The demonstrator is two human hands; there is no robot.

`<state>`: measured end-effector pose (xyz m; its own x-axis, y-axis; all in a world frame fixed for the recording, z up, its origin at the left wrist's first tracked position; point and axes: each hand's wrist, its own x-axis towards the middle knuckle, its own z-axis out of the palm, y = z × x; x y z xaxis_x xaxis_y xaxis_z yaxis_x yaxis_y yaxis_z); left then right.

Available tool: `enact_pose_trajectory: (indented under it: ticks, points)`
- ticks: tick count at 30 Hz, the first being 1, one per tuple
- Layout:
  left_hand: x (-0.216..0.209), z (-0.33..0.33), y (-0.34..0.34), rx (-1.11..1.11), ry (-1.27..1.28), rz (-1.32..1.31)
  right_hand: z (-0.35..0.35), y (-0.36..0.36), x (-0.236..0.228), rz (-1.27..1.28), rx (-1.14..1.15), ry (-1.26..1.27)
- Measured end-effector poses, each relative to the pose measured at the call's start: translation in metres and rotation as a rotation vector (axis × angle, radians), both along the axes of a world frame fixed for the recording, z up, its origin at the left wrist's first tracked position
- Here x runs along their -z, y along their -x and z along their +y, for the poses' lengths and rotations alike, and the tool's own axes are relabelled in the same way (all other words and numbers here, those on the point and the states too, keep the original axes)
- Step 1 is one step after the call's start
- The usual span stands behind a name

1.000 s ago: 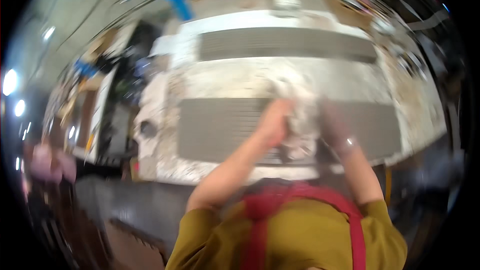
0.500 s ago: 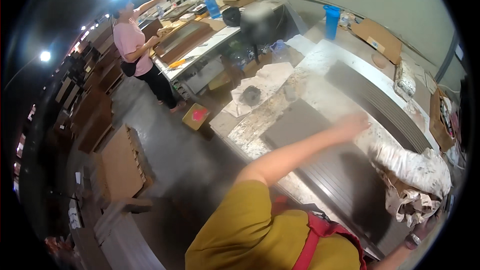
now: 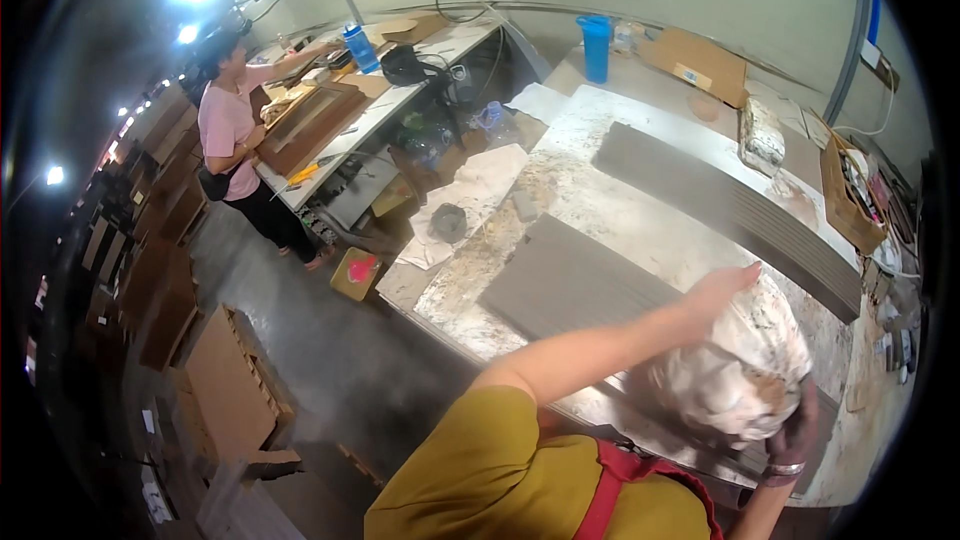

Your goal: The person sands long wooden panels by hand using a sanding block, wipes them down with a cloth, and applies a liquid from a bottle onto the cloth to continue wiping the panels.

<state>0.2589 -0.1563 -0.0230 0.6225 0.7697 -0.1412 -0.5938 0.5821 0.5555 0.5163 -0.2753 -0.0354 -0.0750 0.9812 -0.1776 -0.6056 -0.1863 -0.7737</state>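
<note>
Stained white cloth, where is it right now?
In the head view, the cloth is at lower right, between the left hand and right hand, over the nearer grey panel.

The head view looked down from above the person's shirt point(image 3: 450, 450), which filled part of the lower edge. It faced left of the body's front, so the left hand point(image 3: 720, 300) and right hand point(image 3: 795, 430) sat right of centre, and the bench point(image 3: 640, 230) ran slantwise across the frame. The bench lay close below; the co-worker point(image 3: 228, 125) stood well apart at left, and the wall point(image 3: 700, 0) closed the top. The lens was wide (a fisheye, with black corners and bowed edges), so it took in floor point(image 3: 335, 330) too.
</note>
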Motion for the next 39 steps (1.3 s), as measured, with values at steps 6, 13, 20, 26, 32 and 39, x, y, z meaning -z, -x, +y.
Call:
enact_pose_trajectory:
  ticks: [6,13,20,26,32,39]
  points:
    - [-0.014,-0.005,-0.067,0.035,-0.427,0.154,-0.041,-0.026,-0.034,-0.692,0.349,-0.451]
    - [-0.05,-0.052,-0.158,0.365,0.07,-0.377,-0.057,-0.043,-0.009,0.136,-0.144,-0.149]
    - [-0.027,-0.076,-0.316,0.136,-0.429,0.304,-0.122,-0.161,0.019,0.749,-0.043,-0.008]
    - [0.005,-0.073,-0.414,0.23,-1.076,0.552,-0.143,-0.243,0.071,1.022,0.283,0.01]
    - [0.042,0.023,-0.438,0.103,-1.12,0.766,-0.145,-0.351,0.061,-0.18,0.565,-0.29]
    - [0.068,0.07,-0.499,0.226,-1.339,0.851,-0.101,-0.425,-0.045,-0.636,0.905,-0.034]
